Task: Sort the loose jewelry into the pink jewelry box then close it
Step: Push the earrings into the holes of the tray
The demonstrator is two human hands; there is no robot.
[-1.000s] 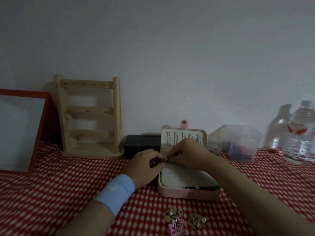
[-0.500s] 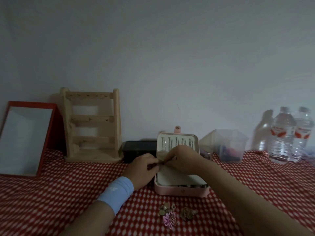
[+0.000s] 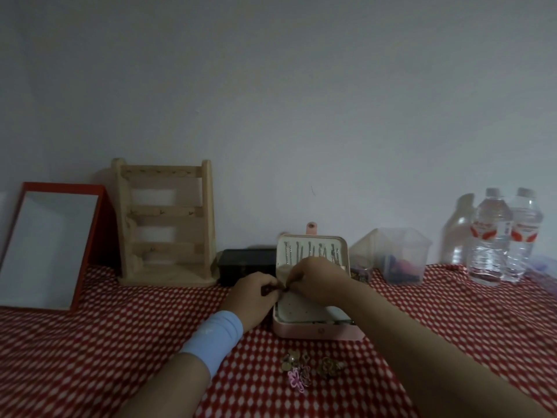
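Observation:
The pink jewelry box (image 3: 319, 330) lies open on the red checked cloth, its lid (image 3: 313, 248) upright with several hanging pieces inside. My left hand (image 3: 253, 300) and my right hand (image 3: 316, 282) meet at the box's left rim, fingertips pinching a small dark jewelry piece (image 3: 281, 287) between them. The piece is too small to tell what it is. Loose jewelry (image 3: 307, 369), gold pieces and a pink flower, lies on the cloth in front of the box. A light blue wristband (image 3: 214, 339) is on my left wrist.
A wooden jewelry stand (image 3: 165, 224) and a red-framed mirror (image 3: 48, 248) lean at the back left. A black box (image 3: 247, 265) sits behind my left hand. A clear plastic container (image 3: 398, 254) and two water bottles (image 3: 506, 236) stand at the back right.
The view has pulled back and tilted, so everything sits lower and smaller. Both hands stay together at the box's left rim, still pinching the small piece.

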